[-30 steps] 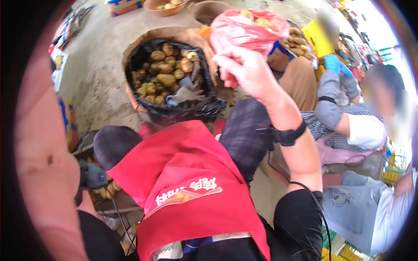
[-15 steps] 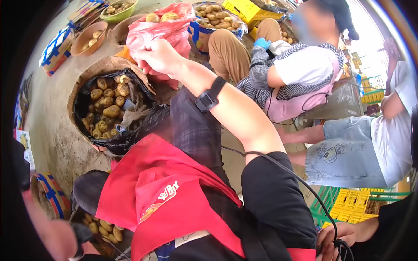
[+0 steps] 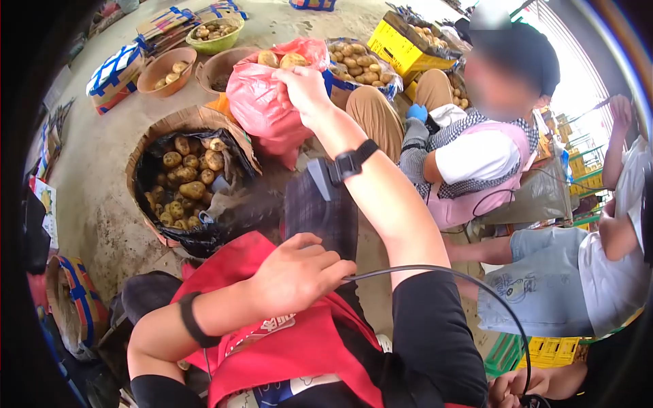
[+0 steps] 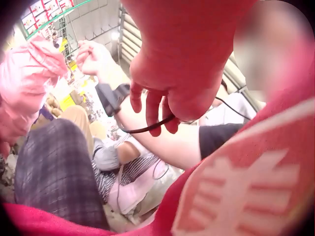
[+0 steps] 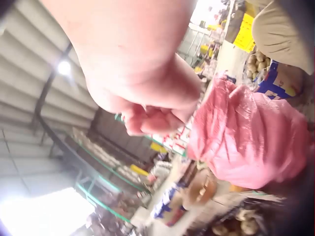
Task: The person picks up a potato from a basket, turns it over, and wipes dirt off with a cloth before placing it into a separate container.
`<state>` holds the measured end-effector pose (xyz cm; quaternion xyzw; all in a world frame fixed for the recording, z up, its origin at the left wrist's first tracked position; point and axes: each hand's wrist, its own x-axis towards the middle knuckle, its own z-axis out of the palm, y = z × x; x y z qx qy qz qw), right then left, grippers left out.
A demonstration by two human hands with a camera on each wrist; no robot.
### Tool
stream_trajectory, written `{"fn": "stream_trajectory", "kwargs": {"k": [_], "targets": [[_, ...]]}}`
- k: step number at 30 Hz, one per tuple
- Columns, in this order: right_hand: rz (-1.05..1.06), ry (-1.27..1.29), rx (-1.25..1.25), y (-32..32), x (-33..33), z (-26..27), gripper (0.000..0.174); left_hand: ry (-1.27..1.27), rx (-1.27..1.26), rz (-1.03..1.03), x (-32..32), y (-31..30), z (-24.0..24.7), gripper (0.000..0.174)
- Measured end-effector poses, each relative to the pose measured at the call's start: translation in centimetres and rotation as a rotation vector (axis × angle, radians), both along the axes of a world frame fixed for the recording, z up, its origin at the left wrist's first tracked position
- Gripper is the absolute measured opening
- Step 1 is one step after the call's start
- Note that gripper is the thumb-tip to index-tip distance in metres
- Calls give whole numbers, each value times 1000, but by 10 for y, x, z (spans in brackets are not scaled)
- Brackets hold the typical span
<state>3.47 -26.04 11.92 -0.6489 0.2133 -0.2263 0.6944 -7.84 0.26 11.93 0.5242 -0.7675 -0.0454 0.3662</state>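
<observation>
The left hand (image 3: 299, 273) is held above the red apron (image 3: 326, 340), its fingers curled round a black cable (image 3: 435, 268) that runs over to the right sleeve. In the left wrist view the same cable (image 4: 142, 131) crosses the fingers (image 4: 152, 110). With the arm stretched forward, the right hand (image 3: 306, 92) is raised beside a pink plastic bag (image 3: 262, 98) topped with potatoes (image 3: 292, 60). A gap shows between that hand (image 4: 92, 58) and the bag (image 4: 29, 73) in the left wrist view. The right fingers (image 5: 152, 120) are loosely curled, holding nothing visible.
A basket lined with black plastic (image 3: 235, 231) holds potatoes and a glove, in front of the knees. Behind stand basins (image 3: 166, 71), boxes and a yellow crate (image 3: 401, 47). One person (image 3: 476, 149) sits at the right; another (image 3: 612, 238) is near the right edge.
The left hand has come in over the apron and holds the cable. The right hand remains raised by the pink bag; its fingers look less bunched. The head view has swung to the right.
</observation>
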Motion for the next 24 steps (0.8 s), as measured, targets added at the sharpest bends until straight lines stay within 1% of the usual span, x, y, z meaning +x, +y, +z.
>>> {"fn": "stream_trajectory", "kwargs": {"k": [1, 2, 3, 4, 5, 6, 7, 8, 9, 11, 12, 13, 14, 16, 18, 20, 22, 24], "targets": [[5, 1, -4, 2, 0, -2, 18, 26, -87, 11, 3, -1, 13, 27], [16, 6, -15, 5, 1, -4, 18, 30, -91, 16, 2, -1, 27, 27], [32, 10, -26, 9, 3, -8, 18, -4, -128, -51, 0, -2, 40, 30], [28, 13, -203, 19, 8, -9, 22, -46, -167, -113, -2, -5, 48, 32], [84, 23, -231, 30, 14, -12, 23, -76, -202, -134, -3, -7, 46, 42], [135, 36, -252, 43, 18, -11, 23, -82, -202, -126, -2, -9, 47, 42], [234, -16, -155, 55, 24, -14, 24, 13, -230, -65, -1, -11, 47, 45], [259, 5, -265, 64, 23, -18, 25, 112, -256, -13, -1, -14, 46, 48], [299, -15, -272, 71, 27, -28, 25, 92, -170, -14, 9, -7, 47, 50], [397, -37, -230, 79, 31, -50, 24, 99, -95, -36, 19, 6, 41, 43], [377, 63, -263, 86, 26, -44, 23, 103, -66, -42, 23, 11, 41, 40], [378, 98, -197, 90, 27, -48, 23, 109, -65, -54, 28, 15, 39, 40], [382, 128, -133, 92, 30, -51, 24, 114, -58, 12, 33, 21, 38, 34], [358, 107, -98, 93, 31, -52, 24, 129, -5, 123, 51, 38, 31, 25], [348, 89, -57, 96, 29, -56, 25, 135, 117, 244, 74, 63, 21, 24], [361, 61, -139, 95, 13, -55, 23, 186, 225, 410, 95, 95, 16, 24], [441, 75, -313, 99, -26, -44, 21, 131, 251, 637, 120, 140, 5, 26], [495, 128, -310, 104, -67, -37, 20, 49, 294, 834, 145, 190, -2, 30]]}}
